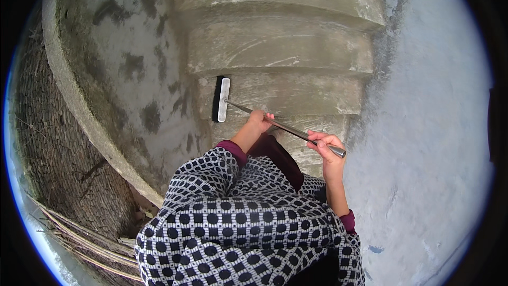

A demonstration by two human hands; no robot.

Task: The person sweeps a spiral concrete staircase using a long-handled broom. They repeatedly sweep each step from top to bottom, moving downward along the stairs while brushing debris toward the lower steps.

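A push broom with a metal handle [291,130] slants across in front of me. Its white head [224,99] with black bristles [216,101] is at the left end of a concrete step [293,93]. My left hand [260,121] grips the handle partway along, closer to the head. Near the handle's free end, my right hand [328,145] has its fingers closed around the metal. Part of a foot shows beneath the handle, mostly hidden by my left arm and dark red trouser leg [279,159].
More concrete steps [278,43] rise ahead. A stained parapet wall [135,67] with a curved top edge [79,103] bounds the left; beyond it are a tiled roof [55,135] and wooden poles [87,242] lower down. A pale plastered wall [428,127] stands along the right.
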